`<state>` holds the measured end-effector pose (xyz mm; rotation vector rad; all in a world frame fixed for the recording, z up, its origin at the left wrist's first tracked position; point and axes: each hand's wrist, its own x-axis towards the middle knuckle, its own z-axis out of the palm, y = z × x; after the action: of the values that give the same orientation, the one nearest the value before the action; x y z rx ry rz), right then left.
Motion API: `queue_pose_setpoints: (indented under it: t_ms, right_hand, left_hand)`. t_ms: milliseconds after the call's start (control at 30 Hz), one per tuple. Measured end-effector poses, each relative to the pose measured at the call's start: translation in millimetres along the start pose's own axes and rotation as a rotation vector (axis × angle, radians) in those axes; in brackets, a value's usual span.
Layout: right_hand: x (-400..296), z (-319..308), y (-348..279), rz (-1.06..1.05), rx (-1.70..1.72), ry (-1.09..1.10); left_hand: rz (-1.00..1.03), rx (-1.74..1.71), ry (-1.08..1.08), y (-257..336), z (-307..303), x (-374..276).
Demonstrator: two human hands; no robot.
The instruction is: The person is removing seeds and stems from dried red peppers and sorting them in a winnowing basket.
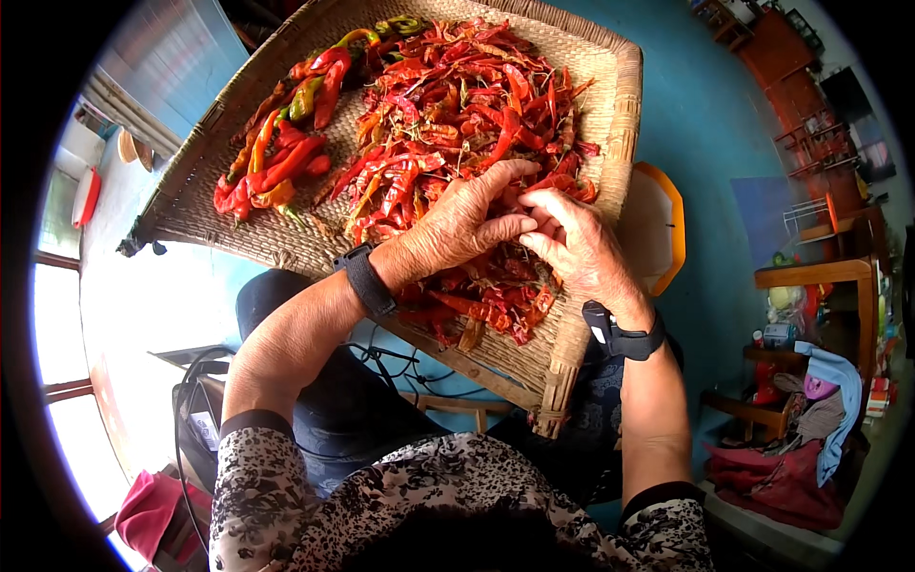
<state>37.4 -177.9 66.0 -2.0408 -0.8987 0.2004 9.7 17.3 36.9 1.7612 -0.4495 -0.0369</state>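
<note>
A woven basket tray (604, 143) lies across my lap, tilted in the view. It holds a large heap of dried red chili peppers (457, 93). Fresher, glossy red and green peppers (286, 161) form a smaller pile on its left side. My left hand (475, 211) is over the heap's lower part, thumb and index finger pointing right. Close beside it, my right hand (572, 229) has its fingers curled inward, the fingertips near the left thumb. Whether anything small is pinched between the fingers is hidden. More dried peppers (493, 307) lie below the hands near the tray's front edge.
An orange-rimmed container (668, 229) stands on the blue floor, partly under the tray's right side. Dark cables (400, 365) run below the tray. At left is a black bag (204, 415). A wooden chair (822, 272) and piled cloths (779, 479) are at right.
</note>
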Motion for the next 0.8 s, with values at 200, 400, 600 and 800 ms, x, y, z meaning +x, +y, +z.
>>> queue_pose_setpoints:
  t_ms: [200, 400, 600, 800]
  right_hand:
    - [-2.0, 4.3, 4.2, 0.064, 0.111, -0.009]
    - [-0.3, 10.2, -3.7, -0.059, 0.038, -0.035]
    - [3.5, 12.0, -5.7, -0.114, 0.029, -0.041]
    - [5.1, 10.4, -7.9, -0.119, 0.095, -0.074]
  left_hand:
    - [-0.18, -0.037, -0.049, 13.2, -0.9, 2.4]
    - [-0.032, -0.013, -0.044, -1.9, 0.4, -0.1]
    - [-0.075, -0.062, -0.097, 7.9, 3.1, -1.1]
    - [-0.098, -0.066, -0.099, 11.8, 4.2, -2.1]
